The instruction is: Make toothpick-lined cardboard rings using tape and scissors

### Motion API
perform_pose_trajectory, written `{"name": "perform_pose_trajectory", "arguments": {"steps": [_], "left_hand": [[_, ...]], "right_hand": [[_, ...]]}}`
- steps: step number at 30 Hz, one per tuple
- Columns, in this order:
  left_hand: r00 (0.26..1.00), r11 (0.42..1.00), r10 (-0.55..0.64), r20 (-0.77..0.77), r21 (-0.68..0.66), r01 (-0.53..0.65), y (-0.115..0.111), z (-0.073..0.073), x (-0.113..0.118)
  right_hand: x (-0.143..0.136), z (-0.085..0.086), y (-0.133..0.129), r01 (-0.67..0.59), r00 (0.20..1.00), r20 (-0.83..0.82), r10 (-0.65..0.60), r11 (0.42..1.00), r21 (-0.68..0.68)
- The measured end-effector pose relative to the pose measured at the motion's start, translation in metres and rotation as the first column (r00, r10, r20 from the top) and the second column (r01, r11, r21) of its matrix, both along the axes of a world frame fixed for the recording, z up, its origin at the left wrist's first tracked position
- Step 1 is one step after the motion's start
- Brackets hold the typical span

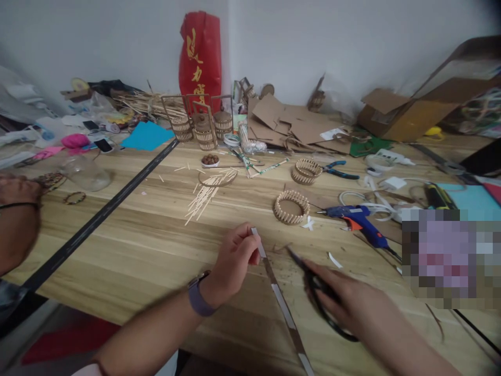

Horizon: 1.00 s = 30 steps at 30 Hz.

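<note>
My left hand [239, 257] pinches the upper end of a narrow brown cardboard strip [282, 307] with white patches along it. The strip slants down toward the bottom edge of the view. To its right, my right hand [340, 296] grips black-handled scissors [294, 256] with the blades pointing up and left, apart from the strip. Beyond the hands sits a ring of short wooden sticks [291, 207] on a cardboard base, and a second stick ring [307, 171] stands farther back. Loose thin sticks [203, 196] lie in a pile beyond my left hand.
A blue glue gun [358, 216] lies at right, near blue-handled pliers [340, 169]. Small lidded stick baskets [205, 130] stand at the back before a red bag [199, 57]. Cardboard sheets [297, 122] pile behind. Another person's arm [18, 224] rests at the left.
</note>
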State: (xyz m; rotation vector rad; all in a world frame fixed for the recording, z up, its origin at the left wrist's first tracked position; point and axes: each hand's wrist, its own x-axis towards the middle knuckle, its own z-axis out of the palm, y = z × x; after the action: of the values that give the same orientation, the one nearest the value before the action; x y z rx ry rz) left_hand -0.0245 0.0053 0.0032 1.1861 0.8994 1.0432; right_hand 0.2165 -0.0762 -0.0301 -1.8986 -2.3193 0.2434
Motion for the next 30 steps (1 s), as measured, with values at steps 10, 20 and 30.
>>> {"name": "perform_pose_trajectory", "arguments": {"steps": [10,20,30], "left_hand": [[0.998,1.0,-0.027,-0.056,-0.014,0.026,0.0,-0.003,0.005],[0.987,0.986,-0.154,-0.038,-0.074,0.151,-0.007,-0.01,0.012],[0.969,0.965,-0.23,-0.092,-0.152,0.215,-0.002,-0.012,0.008]], "right_hand": [[0.071,0.011,-0.006,0.267,0.946,0.147,-0.288,0.952,0.147],[-0.018,0.05,0.015,0.032,0.895,-0.439,-0.073,0.994,-0.1],[0.048,0.064,0.024,-0.056,0.887,-0.448,-0.112,0.937,-0.346]]}}
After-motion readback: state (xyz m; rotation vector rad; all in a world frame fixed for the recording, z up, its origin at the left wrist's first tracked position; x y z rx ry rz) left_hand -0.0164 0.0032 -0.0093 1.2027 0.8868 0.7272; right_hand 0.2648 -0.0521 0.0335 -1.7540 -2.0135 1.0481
